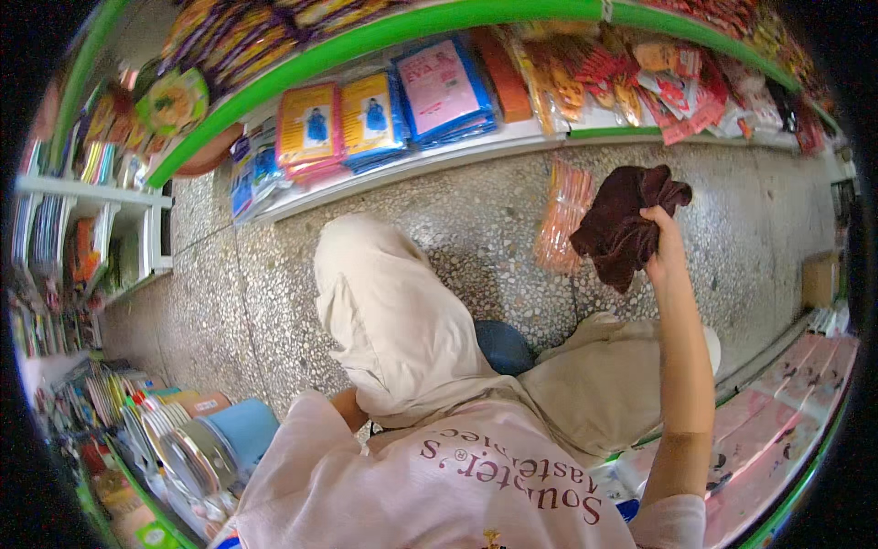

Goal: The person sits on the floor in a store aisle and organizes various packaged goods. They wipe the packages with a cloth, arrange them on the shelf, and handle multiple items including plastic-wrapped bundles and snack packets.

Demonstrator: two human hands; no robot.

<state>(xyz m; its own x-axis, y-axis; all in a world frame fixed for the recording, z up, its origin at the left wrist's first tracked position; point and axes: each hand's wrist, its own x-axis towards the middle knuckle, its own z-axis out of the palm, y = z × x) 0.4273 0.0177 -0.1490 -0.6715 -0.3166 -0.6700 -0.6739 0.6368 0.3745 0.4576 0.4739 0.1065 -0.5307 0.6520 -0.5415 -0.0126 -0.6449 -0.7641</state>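
A crumpled dark maroon cloth (621, 223) hangs from my right hand (664, 237), whose fingers pinch its right side above the speckled floor (459, 185). Just left of the cloth, a clear-wrapped bundle of thin orange-pink items (566, 216) lies on the floor. My left hand is out of view; only part of that arm shows beside my light trouser leg (405, 322). In front of me, the low white shelf (411, 161) holds flat plastic-wrapped packs in pink (309, 130), yellow and blue (372, 120).
Overhead runs a green shelf edge (384, 44) with packets above it. Red and orange bagged goods (603, 75) fill the right of the low shelf. Stacked plates and a blue container (243, 436) stand lower left. Pink boxes (775, 418) lie at lower right, a cardboard box (820, 280) beyond.
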